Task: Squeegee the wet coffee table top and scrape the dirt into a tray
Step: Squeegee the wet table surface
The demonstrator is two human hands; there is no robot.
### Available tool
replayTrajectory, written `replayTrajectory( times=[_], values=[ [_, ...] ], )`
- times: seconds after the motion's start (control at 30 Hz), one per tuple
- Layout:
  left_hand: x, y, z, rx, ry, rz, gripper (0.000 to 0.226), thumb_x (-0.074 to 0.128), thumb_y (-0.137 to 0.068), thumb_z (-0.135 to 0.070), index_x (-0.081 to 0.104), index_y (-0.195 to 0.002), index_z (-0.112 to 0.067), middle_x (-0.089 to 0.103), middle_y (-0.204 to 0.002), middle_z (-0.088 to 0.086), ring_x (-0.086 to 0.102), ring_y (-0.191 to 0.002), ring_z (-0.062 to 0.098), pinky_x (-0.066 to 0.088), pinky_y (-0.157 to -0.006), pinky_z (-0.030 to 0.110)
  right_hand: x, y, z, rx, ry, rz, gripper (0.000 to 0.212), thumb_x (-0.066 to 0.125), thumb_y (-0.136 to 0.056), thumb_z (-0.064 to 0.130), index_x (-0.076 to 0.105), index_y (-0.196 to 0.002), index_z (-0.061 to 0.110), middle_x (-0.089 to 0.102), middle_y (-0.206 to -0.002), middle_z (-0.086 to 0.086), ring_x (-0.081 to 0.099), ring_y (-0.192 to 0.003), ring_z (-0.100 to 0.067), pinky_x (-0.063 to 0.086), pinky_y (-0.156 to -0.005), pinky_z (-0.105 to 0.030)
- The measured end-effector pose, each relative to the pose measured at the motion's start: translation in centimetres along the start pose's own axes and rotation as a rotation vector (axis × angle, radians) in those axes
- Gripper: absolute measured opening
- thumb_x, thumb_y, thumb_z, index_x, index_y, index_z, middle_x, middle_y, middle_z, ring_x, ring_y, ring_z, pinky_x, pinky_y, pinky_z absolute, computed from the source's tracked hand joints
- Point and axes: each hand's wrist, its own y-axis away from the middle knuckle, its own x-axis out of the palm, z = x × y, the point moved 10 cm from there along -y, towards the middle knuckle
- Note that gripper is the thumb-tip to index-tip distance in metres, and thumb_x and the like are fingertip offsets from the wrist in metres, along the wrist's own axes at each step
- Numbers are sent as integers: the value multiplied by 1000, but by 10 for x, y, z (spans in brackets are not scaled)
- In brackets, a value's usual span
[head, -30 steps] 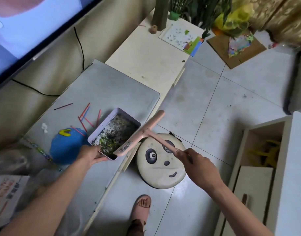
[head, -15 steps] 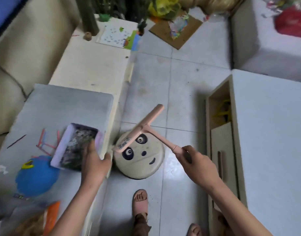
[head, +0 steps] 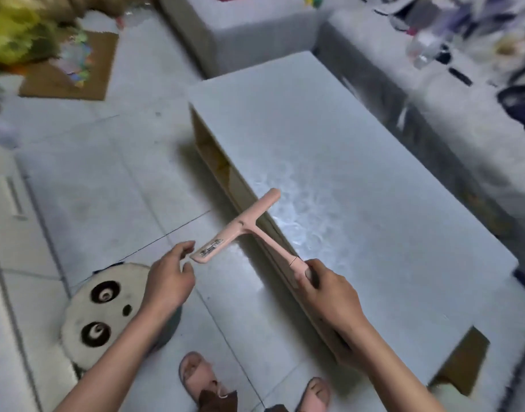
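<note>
Head view: the right hand (head: 334, 297) has its fingers curled tight round the end of the handle of the pink squeegee (head: 243, 228), thumb lying along the top of the grip. The squeegee is held over the near left edge of the table (head: 374, 173). Its handle runs up and left from the fist, and its cross-bar lies slantwise over that edge, the far end above the grey top and the near end out above the floor (head: 106, 188). Whether the blade touches the top I cannot tell. A white label sits on the near half of the bar. The left hand (head: 169, 282) holds nothing; its fingers are loosely bent, forefinger and thumb a little apart, their tips just beside the near end of the bar, and contact there cannot be made out. The tabletop shows a mottled wet sheen, brightest just past the bar. Under the top, the table's left side is open and brownish inside. On the floor near the left forearm stands a round panda-face stool (head: 106, 310). Two feet (head: 195, 379) in sandals show at the bottom edge. Far left lies a brown mat (head: 100, 69) with coloured scraps, blurred. Beyond the table stands a grey sofa (head: 255, 31), and a clear bottle (head: 421, 49) lies at upper right.
</note>
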Motion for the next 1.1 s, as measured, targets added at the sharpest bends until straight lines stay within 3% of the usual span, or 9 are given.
replayTrajectory(
  times=[0.23, 0.27, 0.4, 0.67, 0.83, 1.0, 1.1],
  values=[
    [159, 18, -112, 187, -158, 214, 36, 52, -87, -3, 65, -117, -17, 67, -117, -3, 59, -116, 17, 41, -95, 28, -33, 16, -186, 194, -79, -69, 26, 40, -96, 48, 52, -106, 28, 65, -84, 5, 61, -83, -23, 38, -63, -31],
    [209, 27, -136, 208, -190, 266, 35, 52, -88, -5, 64, -119, -17, 67, -119, -3, 58, -116, 17, 41, -96, 29, -42, 24, -237, 236, -81, -62, 26, 38, -97, 48, 52, -105, 28, 64, -84, 5, 61, -82, -23, 37, -63, -31],
    [272, 41, -152, 203, -279, 373, 36, 51, -91, -11, 61, -125, -16, 63, -126, 0, 57, -118, 20, 44, -98, 31, -46, 26, -296, 238, -46, -39, 29, 37, -98, 48, 51, -113, 28, 67, -94, 3, 62, -88, -25, 37, -65, -32],
    [456, 64, -173, 210, -531, 563, 49, 48, -91, -11, 45, -140, -13, 46, -144, 7, 44, -131, 24, 34, -106, 33, -51, 49, -501, 275, 130, 41, 38, 31, -100, 46, 35, -137, 40, 65, -117, 1, 61, -105, -24, 43, -77, -33],
    [516, 74, -163, 232, -754, 683, 60, 47, -91, -13, 30, -148, -10, 24, -156, 12, 27, -142, 27, 27, -111, 31, -45, 103, -598, 352, 198, 103, 39, 29, -100, 50, 32, -138, 46, 65, -113, 5, 62, -103, -19, 45, -78, -31],
    [537, 73, -156, 270, -910, 677, 63, 48, -88, -15, 26, -147, -9, 13, -158, 12, 26, -140, 31, 36, -107, 40, -35, 147, -651, 374, 301, 100, 42, 27, -98, 54, 30, -140, 49, 65, -100, 9, 63, -94, -14, 42, -71, -29],
    [537, 64, -151, 309, -1023, 643, 70, 49, -87, -17, 18, -149, -9, 6, -159, 13, 22, -143, 29, 36, -107, 37, -18, 139, -646, 364, 309, 69, 41, 42, -95, 49, 45, -136, 44, 66, -86, 2, 66, -80, -22, 43, -65, -33]
  ],
)
